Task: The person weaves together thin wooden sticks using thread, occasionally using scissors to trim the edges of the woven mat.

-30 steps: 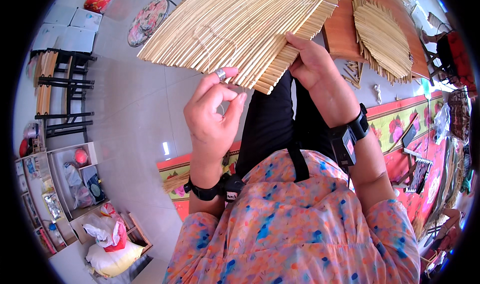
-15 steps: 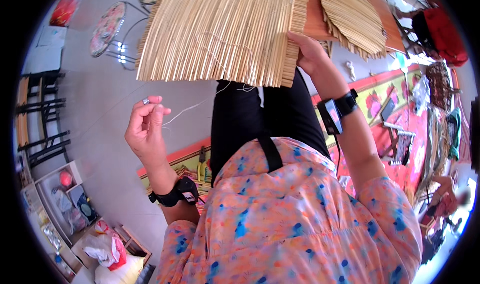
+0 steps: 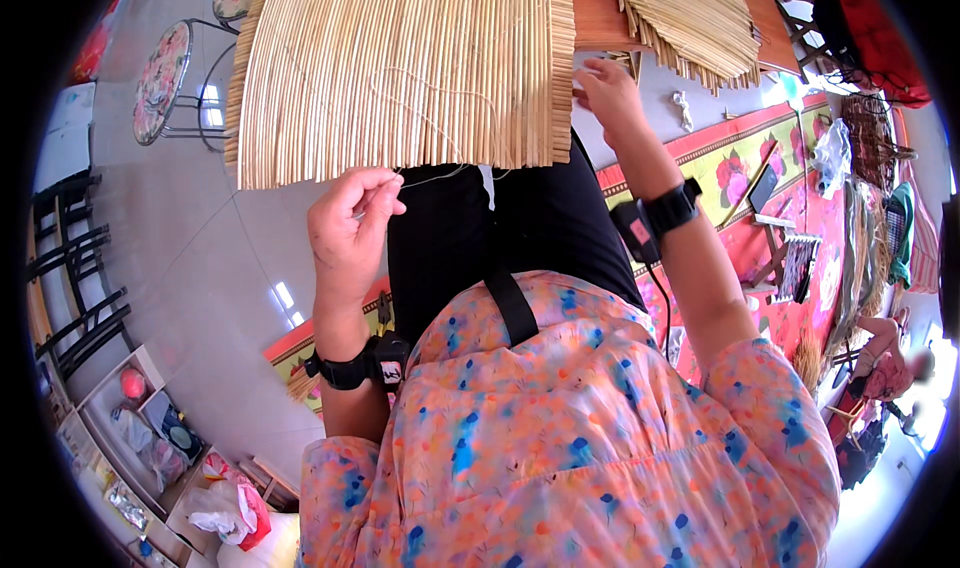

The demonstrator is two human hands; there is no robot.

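Observation:
A panel of pale straw stalks (image 3: 330, 88), laid side by side, spreads in front of me above my lap. Loops of thin pale thread (image 3: 480, 96) lie across it, and some thread hangs past its near edge. Just below that edge, my left hand (image 3: 352, 218) pinches the thread between thumb and forefinger. My right hand (image 3: 612, 98) is beside the panel's right edge, its fingers loosely bent and apart, holding nothing visible. A second stalk piece (image 3: 690, 23), with a slanted, stepped edge, rests on the brown table (image 3: 600, 13).
Floral round-seated stools (image 3: 163, 83) stand far left. A flowered floor mat (image 3: 715, 168) lies at right, with a phone-like dark slab (image 3: 764, 188) and a small folding stool (image 3: 785, 258). Beyond are a wicker basket (image 3: 868, 148) and another person (image 3: 885, 363). Black-framed furniture (image 3: 75, 258) lines the left.
My left hand has moved up and right to the panel's near edge, drawing the thread slack. My right hand has let go of the panel's right edge. The panel appears further left.

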